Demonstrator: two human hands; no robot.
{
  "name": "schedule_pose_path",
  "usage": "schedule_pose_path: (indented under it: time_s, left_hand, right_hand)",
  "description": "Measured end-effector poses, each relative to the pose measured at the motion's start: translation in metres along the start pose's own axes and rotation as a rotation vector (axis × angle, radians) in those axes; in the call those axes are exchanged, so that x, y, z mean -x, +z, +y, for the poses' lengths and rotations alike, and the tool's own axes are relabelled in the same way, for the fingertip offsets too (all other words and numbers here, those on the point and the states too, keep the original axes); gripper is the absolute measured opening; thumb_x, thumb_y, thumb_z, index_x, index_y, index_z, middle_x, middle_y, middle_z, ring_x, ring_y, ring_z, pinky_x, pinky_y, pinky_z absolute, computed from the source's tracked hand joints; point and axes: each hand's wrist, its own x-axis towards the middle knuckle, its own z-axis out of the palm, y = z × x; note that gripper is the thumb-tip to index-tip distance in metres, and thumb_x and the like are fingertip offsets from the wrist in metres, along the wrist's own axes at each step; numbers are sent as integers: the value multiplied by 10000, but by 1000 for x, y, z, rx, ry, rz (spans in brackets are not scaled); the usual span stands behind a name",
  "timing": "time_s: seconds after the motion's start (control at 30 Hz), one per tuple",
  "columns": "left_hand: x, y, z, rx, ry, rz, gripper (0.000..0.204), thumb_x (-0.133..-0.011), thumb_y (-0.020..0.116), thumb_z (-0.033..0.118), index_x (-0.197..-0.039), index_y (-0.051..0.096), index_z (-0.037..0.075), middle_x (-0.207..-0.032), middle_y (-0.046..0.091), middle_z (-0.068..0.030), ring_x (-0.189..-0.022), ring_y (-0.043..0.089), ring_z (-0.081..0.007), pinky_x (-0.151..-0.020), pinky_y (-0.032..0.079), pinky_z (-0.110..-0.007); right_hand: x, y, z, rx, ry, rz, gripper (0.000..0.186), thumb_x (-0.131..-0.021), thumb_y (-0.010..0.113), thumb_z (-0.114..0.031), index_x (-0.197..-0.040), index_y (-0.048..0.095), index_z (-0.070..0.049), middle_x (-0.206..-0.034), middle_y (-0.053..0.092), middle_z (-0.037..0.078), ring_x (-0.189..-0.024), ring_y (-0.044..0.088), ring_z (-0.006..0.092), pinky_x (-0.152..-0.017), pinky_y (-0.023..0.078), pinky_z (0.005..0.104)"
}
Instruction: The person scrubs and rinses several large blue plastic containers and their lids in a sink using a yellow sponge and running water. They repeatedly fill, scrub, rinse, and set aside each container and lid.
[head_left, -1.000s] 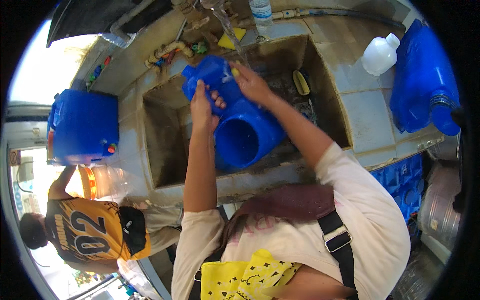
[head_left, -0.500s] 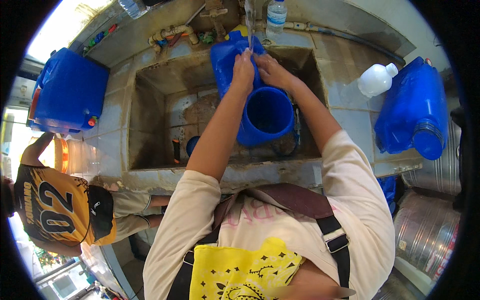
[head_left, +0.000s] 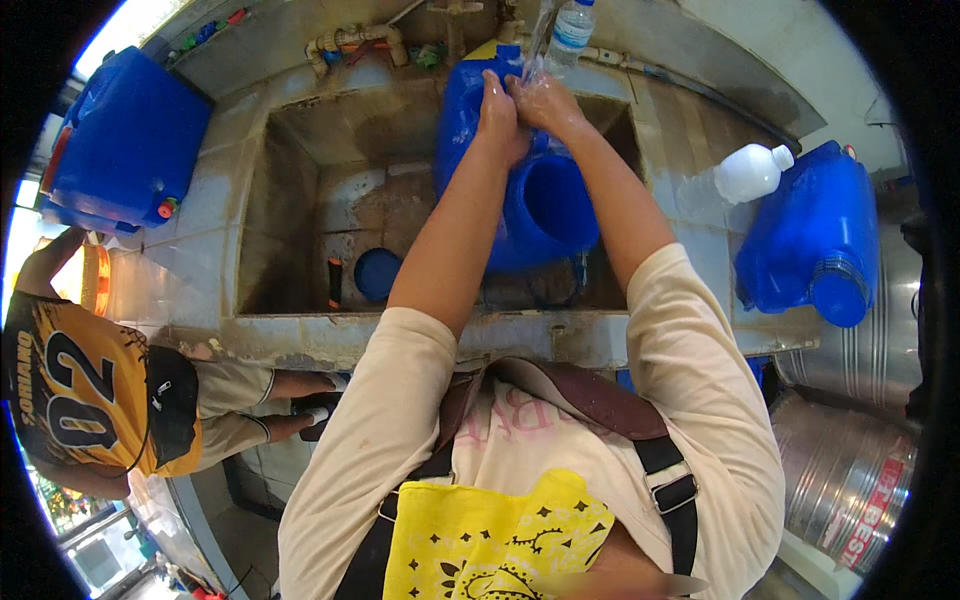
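Note:
A large blue plastic jug (head_left: 458, 135) leans in the sink, its wide round mouth (head_left: 563, 205) tipped toward me. My left hand (head_left: 500, 125) is over the jug's upper part, fingers extended and pointing away from me. Close against it, my right hand (head_left: 548, 103) lies in a running stream of water (head_left: 541, 40); splashing blurs its fingers, so their grip is unclear. I see nothing held in the left hand. A round blue lid (head_left: 378, 274) lies on the sink floor, left of the jug, beside a tool with a black and orange handle (head_left: 335, 283).
The tiled sink's front rim (head_left: 430, 335) runs before me. Blue containers stand on the left counter (head_left: 135, 140) and right counter (head_left: 808, 235). A white bottle (head_left: 752, 173) and a clear water bottle (head_left: 570, 35) stand nearby. Another person (head_left: 100, 400) is at left; metal drums (head_left: 840, 470) stand at right.
The jug has turned slightly, its mouth now facing more to the right. My hands have shifted with it, and water now strikes my right hand. More of the blue lid shows.

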Motion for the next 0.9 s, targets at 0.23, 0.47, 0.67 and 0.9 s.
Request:
schedule_pose_path:
  time_s: [0.23,0.47,0.67,0.9]
  left_hand:
    - [15,22,-1,-171,188,180,382,-979,447,398,-986,533,26,-878,611,-121,-761,598,-225,-683,514,-360]
    - [35,22,9,-152,504,481,464,-988,389,454,-934,466,0,-737,496,-76,-557,496,-189,-443,447,-368]
    - [46,14,9,10,758,559,382,-979,455,388,-947,398,11,-820,493,-93,-667,526,-215,-618,467,-349]
    - [95,-34,64,-930,728,577,497,-980,453,373,-1181,381,-76,-1140,532,-227,-1037,557,-332,-899,454,-424]
  right_hand:
    - [95,-13,13,-251,-415,396,313,-926,444,-162,-1149,551,31,-1026,613,213,-1042,549,363,-871,460,430]
    - [260,-45,71,61,338,171,250,-886,559,-195,-1052,646,-30,-1000,627,148,-1002,549,362,-875,446,431]
    - [216,-16,20,-845,320,559,372,-975,452,-270,-1238,560,-29,-1260,538,184,-1172,502,271,-1018,356,353]
    - [64,-14,-61,-339,115,834,316,-875,580,-357,-868,719,-73,-936,648,211,-1018,536,370,-899,428,468]
